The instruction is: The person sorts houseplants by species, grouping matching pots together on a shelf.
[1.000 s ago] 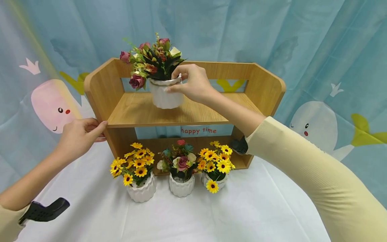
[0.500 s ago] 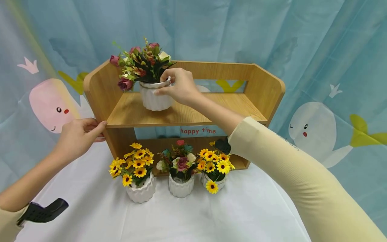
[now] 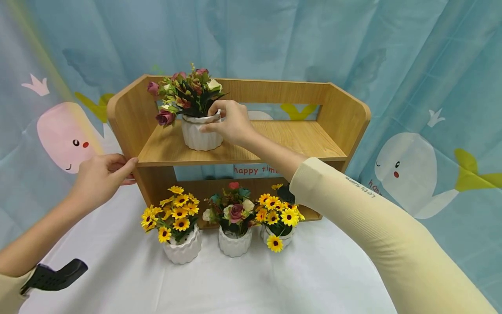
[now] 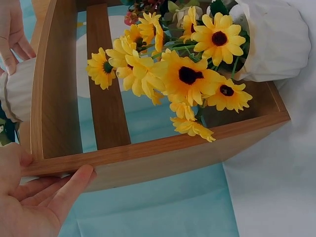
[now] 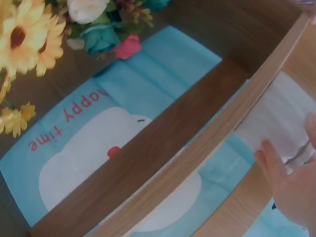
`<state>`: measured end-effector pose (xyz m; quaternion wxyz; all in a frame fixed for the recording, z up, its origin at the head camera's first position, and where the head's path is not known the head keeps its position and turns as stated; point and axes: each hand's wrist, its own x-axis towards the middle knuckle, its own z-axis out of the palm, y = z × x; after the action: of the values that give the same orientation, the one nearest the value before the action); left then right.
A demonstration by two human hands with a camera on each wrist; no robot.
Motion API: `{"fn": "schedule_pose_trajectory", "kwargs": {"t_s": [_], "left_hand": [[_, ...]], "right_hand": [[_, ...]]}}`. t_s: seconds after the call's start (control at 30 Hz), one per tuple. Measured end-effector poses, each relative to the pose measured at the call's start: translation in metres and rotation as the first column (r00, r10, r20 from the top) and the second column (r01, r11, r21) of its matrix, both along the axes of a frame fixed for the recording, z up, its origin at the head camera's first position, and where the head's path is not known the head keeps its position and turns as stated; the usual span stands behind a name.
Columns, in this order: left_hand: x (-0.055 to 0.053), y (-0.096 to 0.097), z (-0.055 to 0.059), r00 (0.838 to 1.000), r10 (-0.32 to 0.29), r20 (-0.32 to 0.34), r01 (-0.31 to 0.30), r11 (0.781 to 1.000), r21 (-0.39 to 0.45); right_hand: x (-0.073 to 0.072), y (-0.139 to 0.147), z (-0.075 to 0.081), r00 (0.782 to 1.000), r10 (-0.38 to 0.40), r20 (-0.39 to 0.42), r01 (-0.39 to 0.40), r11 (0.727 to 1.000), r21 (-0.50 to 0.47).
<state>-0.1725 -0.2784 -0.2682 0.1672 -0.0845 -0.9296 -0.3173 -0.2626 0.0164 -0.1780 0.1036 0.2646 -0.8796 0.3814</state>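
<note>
My right hand [image 3: 232, 123] pinches the rim of a white fluted flowerpot [image 3: 199, 135], thumb outside and fingers over the edge. Dusky pink and cream artificial roses [image 3: 184, 93] with dark leaves fill it. The pot is upright, its base right at the upper board of a wooden shelf [image 3: 274, 135], left of the middle. In the right wrist view, the same pot [image 5: 279, 116] shows beyond the board's front edge, with fingers on its side. My left hand [image 3: 100, 179] grips the shelf's left side panel at upper-board height; in the left wrist view, fingers [image 4: 74, 190] and thumb straddle its edge.
Three white pots stand before the lower compartment: yellow sunflowers at left [image 3: 183, 248], mixed roses in the middle [image 3: 235, 243], sunflowers at right [image 3: 284, 237]. A white cloth [image 3: 235, 288] covers the table. A blue whale-print curtain [image 3: 274, 39] hangs behind.
My right hand has carried the rose pot to the left and then lowered it to the upper board. My left hand has stayed on the shelf's side.
</note>
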Motion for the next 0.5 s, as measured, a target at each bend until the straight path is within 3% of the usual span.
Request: {"fn": "schedule_pose_trajectory", "kwargs": {"t_s": [0.3,0.5], "left_hand": [[0.0003,0.0012,0.0004,1.000,-0.002,0.003,0.002,1.000,0.001],[0.0005,0.0010,0.0007,1.000,0.003,0.002,-0.003,1.000,-0.001]], "right_hand": [[0.0018,0.0032,0.0041,0.994,-0.040,0.101,0.044,0.998,-0.035],[0.0060,0.0088,0.0057,0.993,-0.040,0.111,0.049,0.996,-0.075]]}}
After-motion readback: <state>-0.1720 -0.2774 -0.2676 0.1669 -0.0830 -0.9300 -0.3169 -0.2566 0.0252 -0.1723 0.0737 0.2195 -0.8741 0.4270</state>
